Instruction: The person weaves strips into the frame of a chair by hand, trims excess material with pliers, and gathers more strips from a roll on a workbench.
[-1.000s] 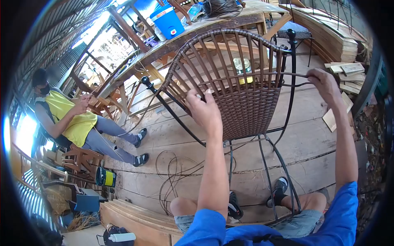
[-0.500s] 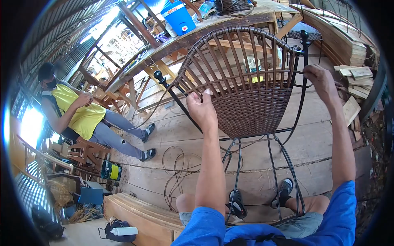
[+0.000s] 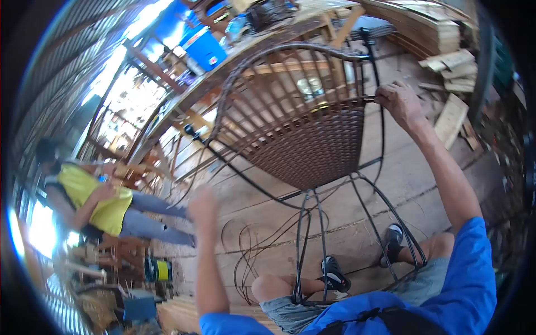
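A chair with a woven brown rattan back (image 3: 312, 142) stands in front of me on thin black metal legs (image 3: 304, 251). Upright rattan ribs (image 3: 262, 89) rise from the dense weave to a wrapped, curved top rail. At the chair's right side, my right hand (image 3: 399, 105) is closed on a dark rattan strand (image 3: 368, 99) beside the black metal post. My left hand (image 3: 202, 204) is apart from the chair, low on its left side, and smeared by motion; its fingers cannot be made out.
Loose rattan strands (image 3: 245, 254) lie coiled on the plank floor. A co-worker in a yellow top (image 3: 92, 195) is at the left. Behind the chair, a workbench (image 3: 268, 42) holds a blue cooler (image 3: 204, 47). Stacked boards (image 3: 430, 33) line the back right.
My left hand has left the weave and moved down and left. My right hand stays at the chair's right side. The view has shifted and tilted.
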Action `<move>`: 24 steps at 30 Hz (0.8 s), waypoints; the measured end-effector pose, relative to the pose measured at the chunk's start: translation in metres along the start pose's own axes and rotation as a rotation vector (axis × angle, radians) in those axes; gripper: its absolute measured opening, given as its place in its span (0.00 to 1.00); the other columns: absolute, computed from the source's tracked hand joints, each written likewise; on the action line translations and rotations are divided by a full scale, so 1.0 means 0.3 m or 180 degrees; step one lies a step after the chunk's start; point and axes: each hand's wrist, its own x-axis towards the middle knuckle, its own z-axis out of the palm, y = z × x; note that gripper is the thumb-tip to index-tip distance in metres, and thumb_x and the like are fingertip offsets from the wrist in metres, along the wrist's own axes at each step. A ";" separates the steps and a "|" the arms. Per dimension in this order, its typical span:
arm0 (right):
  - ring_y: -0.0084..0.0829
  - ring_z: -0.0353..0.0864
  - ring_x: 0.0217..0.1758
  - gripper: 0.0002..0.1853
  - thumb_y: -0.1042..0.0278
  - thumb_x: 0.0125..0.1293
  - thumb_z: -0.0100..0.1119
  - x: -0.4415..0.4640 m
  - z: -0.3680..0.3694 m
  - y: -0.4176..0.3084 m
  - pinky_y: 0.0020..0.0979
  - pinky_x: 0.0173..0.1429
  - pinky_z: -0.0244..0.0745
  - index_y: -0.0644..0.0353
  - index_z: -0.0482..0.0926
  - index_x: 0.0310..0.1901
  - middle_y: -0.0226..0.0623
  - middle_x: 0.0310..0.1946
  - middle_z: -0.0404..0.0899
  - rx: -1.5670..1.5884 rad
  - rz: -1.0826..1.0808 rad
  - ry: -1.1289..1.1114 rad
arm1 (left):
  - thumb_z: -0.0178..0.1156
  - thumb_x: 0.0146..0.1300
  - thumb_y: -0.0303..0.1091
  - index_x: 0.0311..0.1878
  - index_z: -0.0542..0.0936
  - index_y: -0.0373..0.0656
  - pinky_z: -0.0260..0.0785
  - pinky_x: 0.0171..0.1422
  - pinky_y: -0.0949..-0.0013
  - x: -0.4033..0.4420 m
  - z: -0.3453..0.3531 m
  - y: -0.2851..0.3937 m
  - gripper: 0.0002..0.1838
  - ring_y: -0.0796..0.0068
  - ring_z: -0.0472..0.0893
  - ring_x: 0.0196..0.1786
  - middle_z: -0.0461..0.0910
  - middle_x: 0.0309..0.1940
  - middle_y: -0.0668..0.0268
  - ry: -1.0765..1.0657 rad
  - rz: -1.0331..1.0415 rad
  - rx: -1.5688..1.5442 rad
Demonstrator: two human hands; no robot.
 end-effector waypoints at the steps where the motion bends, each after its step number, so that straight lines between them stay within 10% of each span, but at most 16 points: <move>1: 0.39 0.76 0.39 0.06 0.66 0.52 0.65 -0.023 0.000 0.016 0.36 0.45 0.72 0.55 0.81 0.32 0.35 0.29 0.78 -0.0044 -0.0140 0.0239 | 0.50 0.62 0.37 0.29 0.77 0.46 0.69 0.26 0.57 -0.065 -0.074 -0.075 0.10 0.60 0.78 0.25 0.77 0.25 0.60 -0.0431 -0.0384 0.0063; 4: 0.38 0.74 0.42 0.06 0.67 0.52 0.64 -0.083 0.029 -0.006 0.37 0.47 0.72 0.55 0.81 0.33 0.34 0.32 0.76 0.0185 -0.0073 0.0524 | 0.46 0.69 0.44 0.27 0.75 0.40 0.64 0.33 0.48 -0.322 -0.016 -0.358 0.20 0.44 0.76 0.30 0.76 0.24 0.50 -0.0436 -0.1139 -0.0048; 13: 0.32 0.77 0.35 0.07 0.67 0.63 0.59 -0.111 0.129 -0.087 0.29 0.38 0.73 0.58 0.81 0.40 0.35 0.36 0.79 0.1916 0.1231 0.0452 | 0.49 0.66 0.45 0.38 0.78 0.40 0.68 0.45 0.51 -0.647 -0.078 -0.751 0.17 0.49 0.78 0.41 0.79 0.36 0.49 -0.1445 -0.1831 0.0708; 19: 0.20 0.72 0.35 0.18 0.53 0.70 0.51 -0.080 0.188 -0.143 0.25 0.42 0.68 0.62 0.79 0.42 0.28 0.32 0.77 0.5155 0.3044 0.0006 | 0.59 0.59 0.36 0.57 0.72 0.35 0.60 0.64 0.54 -0.264 -0.130 -0.296 0.24 0.48 0.69 0.61 0.69 0.59 0.48 -0.0514 -0.0581 -0.0355; 24: 0.18 0.71 0.37 0.18 0.53 0.70 0.51 -0.088 0.289 -0.139 0.23 0.46 0.66 0.61 0.79 0.43 0.25 0.32 0.77 0.5047 0.2418 0.0280 | 0.60 0.59 0.33 0.55 0.72 0.34 0.61 0.61 0.56 0.029 -0.157 0.169 0.22 0.49 0.71 0.56 0.73 0.53 0.47 0.0091 -0.0119 -0.1263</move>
